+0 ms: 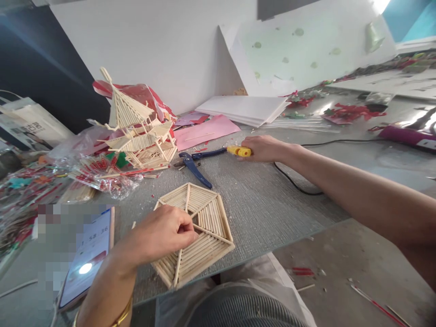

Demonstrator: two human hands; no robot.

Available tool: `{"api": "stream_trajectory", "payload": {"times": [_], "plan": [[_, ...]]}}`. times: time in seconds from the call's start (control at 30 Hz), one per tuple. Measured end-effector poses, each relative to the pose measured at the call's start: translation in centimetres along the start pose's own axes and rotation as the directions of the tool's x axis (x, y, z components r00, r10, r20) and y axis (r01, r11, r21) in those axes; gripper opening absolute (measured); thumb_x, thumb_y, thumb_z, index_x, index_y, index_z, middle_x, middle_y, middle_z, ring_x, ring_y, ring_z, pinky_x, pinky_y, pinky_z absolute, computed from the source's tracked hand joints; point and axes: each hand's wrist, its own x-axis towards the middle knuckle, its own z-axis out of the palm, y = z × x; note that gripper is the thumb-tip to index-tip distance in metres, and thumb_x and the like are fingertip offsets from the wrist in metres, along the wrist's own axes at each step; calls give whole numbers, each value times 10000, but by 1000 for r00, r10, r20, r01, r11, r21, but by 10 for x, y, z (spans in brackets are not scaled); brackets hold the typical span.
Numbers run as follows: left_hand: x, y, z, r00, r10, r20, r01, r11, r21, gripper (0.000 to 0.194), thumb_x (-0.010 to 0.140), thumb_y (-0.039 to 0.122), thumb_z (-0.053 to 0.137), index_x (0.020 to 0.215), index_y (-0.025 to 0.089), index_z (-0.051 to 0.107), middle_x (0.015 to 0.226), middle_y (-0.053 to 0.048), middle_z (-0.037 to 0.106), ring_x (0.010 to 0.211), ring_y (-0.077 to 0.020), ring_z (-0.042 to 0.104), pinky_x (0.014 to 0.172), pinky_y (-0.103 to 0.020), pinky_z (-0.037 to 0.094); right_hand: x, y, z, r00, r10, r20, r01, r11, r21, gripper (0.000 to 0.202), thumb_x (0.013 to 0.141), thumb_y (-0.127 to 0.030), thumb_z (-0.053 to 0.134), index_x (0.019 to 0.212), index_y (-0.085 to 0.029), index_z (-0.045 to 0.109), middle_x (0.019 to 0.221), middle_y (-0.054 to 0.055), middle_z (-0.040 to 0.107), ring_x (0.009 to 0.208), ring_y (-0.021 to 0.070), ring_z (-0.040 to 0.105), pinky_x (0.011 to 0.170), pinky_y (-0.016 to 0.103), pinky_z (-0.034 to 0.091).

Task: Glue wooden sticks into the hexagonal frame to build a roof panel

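A flat polygonal panel of pale wooden sticks (211, 218) lies near the table's front edge. Over its left part rests my left hand (166, 234), fingers curled together at the panel's centre; whatever they may hold is hidden. Farther back, my right hand (264, 148) is closed around a yellow tool (238, 151), probably a glue gun, whose front end points left. Its tip meets or overlaps the handle of a blue cutter (195, 170) lying open on the table. A pagoda model of sticks (136, 131) stands at the back left.
A phone (86, 259) lies left of my left arm. Plastic-wrapped sticks (98, 175) crowd the left side. Pink paper (207, 131) and white boards (243, 109) lie at the back. A black cable (296, 184) curves beneath my right forearm. The grey table (265, 209) ends close to my lap.
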Motion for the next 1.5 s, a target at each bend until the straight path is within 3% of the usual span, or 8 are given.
{"api": "stream_trajectory", "payload": {"times": [0.2,0.47,0.7,0.93,1.27,1.37,1.43,1.5], "plan": [[0,-2,0,1000,10,7,-10,1000,-2,269,779,308,443,600,176,595,572,26,546,536,-86,454,516,-228,282,-1,-2,-3,999,21,30,-21,1000,12,439,803,-577,419,882,-172,570,900,83,600,753,195,544,562,274,270],[-2,-5,-3,997,47,-69,-54,992,-111,327,796,337,418,608,155,613,589,13,558,538,-89,421,516,-235,272,-2,-1,-6,999,-2,52,0,999,32,470,787,-611,419,889,-170,547,894,84,584,758,197,534,572,270,277],[-5,-5,-3,991,66,-118,-77,993,-93,310,775,311,429,600,154,631,557,6,562,509,-86,384,502,-232,274,-4,1,-11,995,-57,82,49,995,90,500,748,-643,451,889,-172,545,893,92,572,769,209,527,618,284,322],[-7,5,-4,992,51,-118,-58,997,-57,315,756,288,445,486,164,549,486,25,476,451,-76,347,472,-237,244,-4,-1,-14,993,-57,105,49,996,75,520,772,-637,420,931,-159,552,905,97,567,803,230,536,646,300,340],[-7,0,-5,986,56,-156,-76,990,-123,334,778,324,436,509,170,561,492,32,434,478,-86,346,471,-238,243,-5,-1,-14,995,-49,92,40,995,91,472,775,-607,449,903,-166,558,902,93,573,792,219,538,633,295,339],[-5,-4,-9,947,-37,-320,-20,984,-174,358,811,373,423,562,174,588,510,35,449,504,-93,377,478,-235,251,-5,4,-11,997,-24,67,20,998,64,469,788,-598,429,905,-165,566,906,91,573,787,212,542,627,287,340],[-2,-7,-11,870,-134,-474,34,976,-213,361,818,410,424,616,176,611,522,31,482,515,-101,414,489,-233,279,-5,7,-9,998,16,64,-18,999,27,471,797,-590,409,894,-161,578,894,90,575,782,214,545,620,285,343],[1,-10,-12,762,-206,-614,63,967,-247,336,811,421,441,682,178,634,558,18,546,534,-113,465,517,-235,323,-4,10,-8,998,35,59,-37,999,24,471,795,-583,409,887,-157,587,885,97,577,793,225,548,628,292,352]]}}
